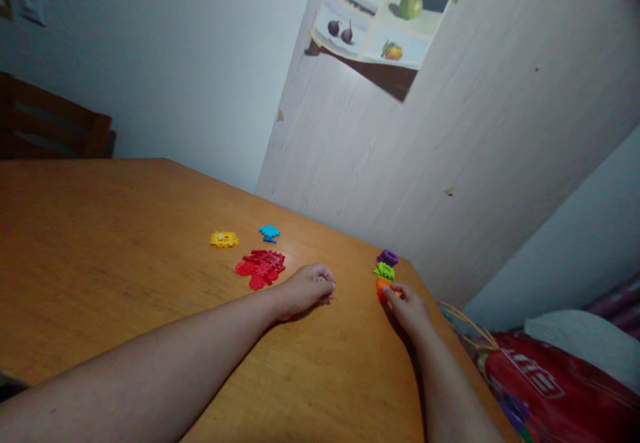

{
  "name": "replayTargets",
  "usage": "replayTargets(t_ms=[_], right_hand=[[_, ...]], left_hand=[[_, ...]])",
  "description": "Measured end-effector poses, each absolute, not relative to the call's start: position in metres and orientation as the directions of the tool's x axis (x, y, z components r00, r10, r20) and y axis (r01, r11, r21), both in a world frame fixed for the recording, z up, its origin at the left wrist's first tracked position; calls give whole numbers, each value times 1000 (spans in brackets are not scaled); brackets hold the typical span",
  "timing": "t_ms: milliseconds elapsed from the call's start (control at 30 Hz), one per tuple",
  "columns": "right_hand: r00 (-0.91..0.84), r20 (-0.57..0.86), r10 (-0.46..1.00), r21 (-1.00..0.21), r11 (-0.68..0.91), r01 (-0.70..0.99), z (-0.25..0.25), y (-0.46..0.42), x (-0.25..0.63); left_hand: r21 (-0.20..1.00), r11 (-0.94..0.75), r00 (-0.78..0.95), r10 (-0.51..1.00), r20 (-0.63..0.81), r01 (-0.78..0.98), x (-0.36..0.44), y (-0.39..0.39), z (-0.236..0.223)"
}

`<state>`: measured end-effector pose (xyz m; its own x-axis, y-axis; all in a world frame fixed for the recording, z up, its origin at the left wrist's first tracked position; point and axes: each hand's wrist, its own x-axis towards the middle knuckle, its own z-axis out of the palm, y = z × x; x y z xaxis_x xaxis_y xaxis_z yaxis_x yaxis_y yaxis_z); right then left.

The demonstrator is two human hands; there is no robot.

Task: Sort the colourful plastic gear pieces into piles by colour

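My right hand [411, 309] pinches an orange plastic building piece [381, 289] at the table's right side. Just beyond it lie a green piece [385, 271] and a purple piece [387, 257], lined up towards the far edge. My left hand [307, 289] rests near the middle of the table with its fingers curled closed; whatever they may hold is hidden. To its left is a pile of red pieces [260, 267], some with round ends. Behind that pile lie light-blue pieces [269, 231], with a darker blue bit in front, and a yellow piece [225, 239].
The wooden table [125, 243] meets a pale panelled wall [350, 163] bearing a fruit picture [380, 16]. A wooden chair [55, 123] stands at the far left. Beyond the table's right edge are a red bag [545, 376] and a pale cord [470, 323].
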<state>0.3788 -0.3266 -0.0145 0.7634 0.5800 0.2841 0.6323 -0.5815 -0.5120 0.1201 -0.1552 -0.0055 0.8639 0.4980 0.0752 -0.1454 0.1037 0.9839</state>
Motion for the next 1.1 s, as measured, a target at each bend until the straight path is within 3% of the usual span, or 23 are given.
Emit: replayTargets(t_ms=[300,567,733,867,1100], right_hand=[[779,266,567,-530,-589,610,-8,-328,373],[787,491,374,-654,-438,616,4,-328,363],[621,494,609,-612,-264,745,2,-310,323],[460,354,814,-541,-223,811,-6,-293,291],[394,213,894,-392,-291,873,-10,-284,271]], left_hand=[[980,125,863,500,73,-155,120,-157,-5],[980,126,867,493,73,-155,119,-156,-4],[986,88,859,505,80,-144,119,-157,-6],[994,21,870,486,80,-103,116,-159,-6],[995,-94,877,474,83,-43,108,-162,0]])
